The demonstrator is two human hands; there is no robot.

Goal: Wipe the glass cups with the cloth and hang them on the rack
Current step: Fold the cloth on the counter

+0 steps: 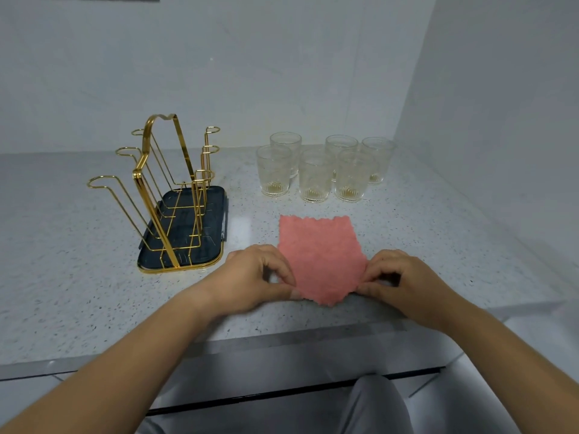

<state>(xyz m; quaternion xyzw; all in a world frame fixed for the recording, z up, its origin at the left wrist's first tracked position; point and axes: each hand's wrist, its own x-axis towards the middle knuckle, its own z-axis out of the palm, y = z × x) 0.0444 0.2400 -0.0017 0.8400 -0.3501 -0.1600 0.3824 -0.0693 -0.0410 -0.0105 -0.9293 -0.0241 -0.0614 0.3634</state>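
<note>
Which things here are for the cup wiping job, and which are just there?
For the job: cloth, pinched at its near corners by the left hand and right hand; six cups, standing upright; rack, no cups on it yet.
Just there: counter; wall.

Nothing here can be read: no lettering, label, brand or number shows on the ribbed clear glass cups (315, 177), the gold wire rack (170, 189), the pink cloth (321, 258) or the speckled grey table (62, 277).
</note>
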